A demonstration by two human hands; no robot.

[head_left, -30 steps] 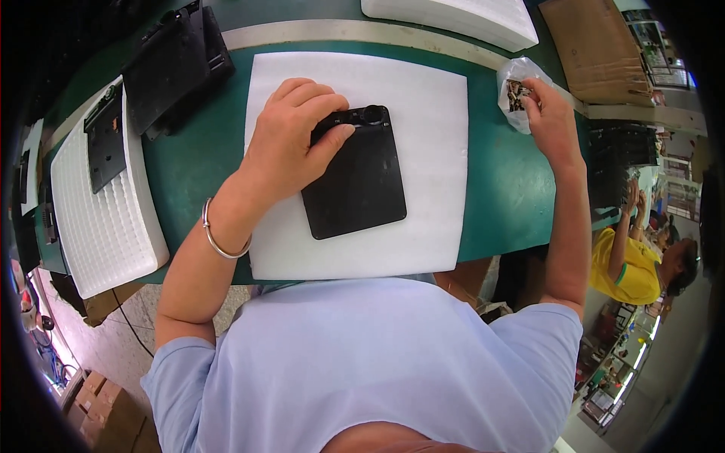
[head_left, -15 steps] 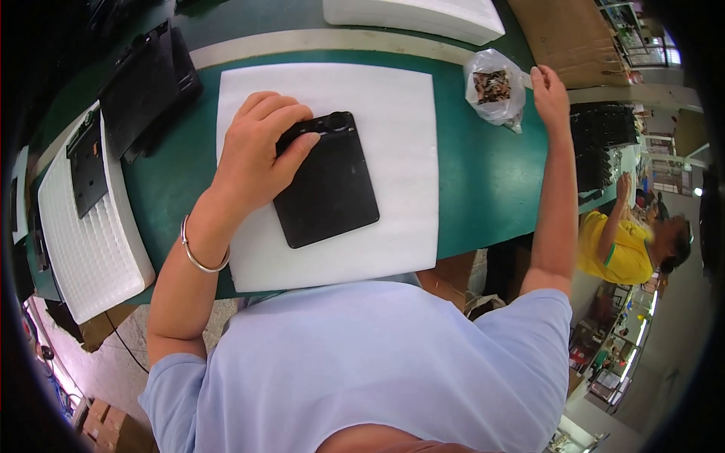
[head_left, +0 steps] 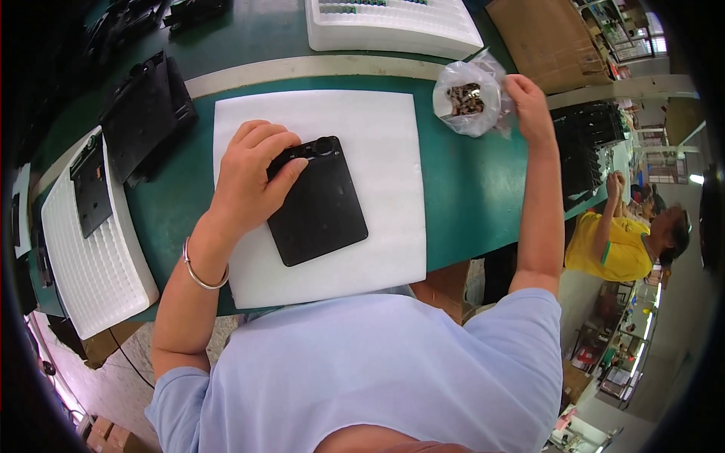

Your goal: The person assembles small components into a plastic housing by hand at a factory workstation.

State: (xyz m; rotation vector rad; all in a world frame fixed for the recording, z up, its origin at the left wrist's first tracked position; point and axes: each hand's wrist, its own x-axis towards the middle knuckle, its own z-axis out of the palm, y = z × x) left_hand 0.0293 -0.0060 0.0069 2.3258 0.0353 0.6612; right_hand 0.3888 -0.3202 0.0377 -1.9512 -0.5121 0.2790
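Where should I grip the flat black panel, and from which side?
I'd grip the flat black panel by its long right edge, coming from the right: that edge is straight and uncovered, with white foam sheet beside it, while the left hand covers the upper-left corner.

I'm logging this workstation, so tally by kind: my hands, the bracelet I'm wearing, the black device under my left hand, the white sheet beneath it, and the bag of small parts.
Hands: 2 (left hand, right hand)
Bracelet: 1
Black device: 1
White sheet: 1
Clear bag: 1
Total: 6
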